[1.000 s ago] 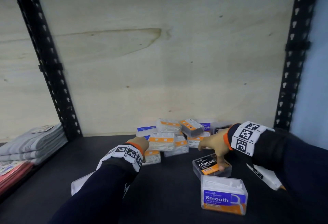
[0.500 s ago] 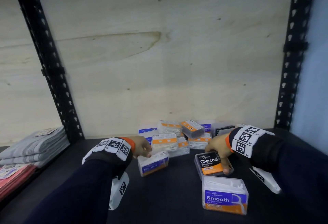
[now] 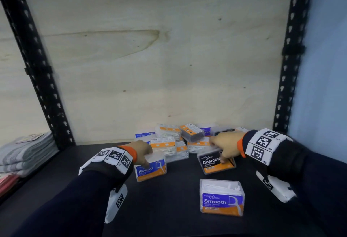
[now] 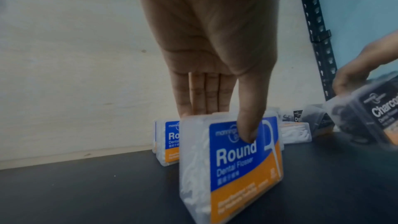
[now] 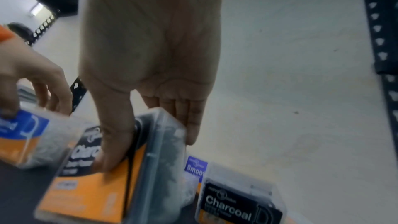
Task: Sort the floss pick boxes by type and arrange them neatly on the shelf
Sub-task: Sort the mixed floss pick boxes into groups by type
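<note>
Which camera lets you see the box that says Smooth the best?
The head view: the Smooth box stands alone in front, its whole label readable. The right wrist view shows only a blue corner of a different Smooth box behind the Charcoal box. The left wrist view shows none.

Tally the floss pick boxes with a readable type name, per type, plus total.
Round box, clear plastic, blue-orange label: 2
Smooth box, clear plastic, blue-orange label: 2
Charcoal box, clear plastic, black-orange label: 2
Total: 6; other piled boxes show no readable name.
</note>
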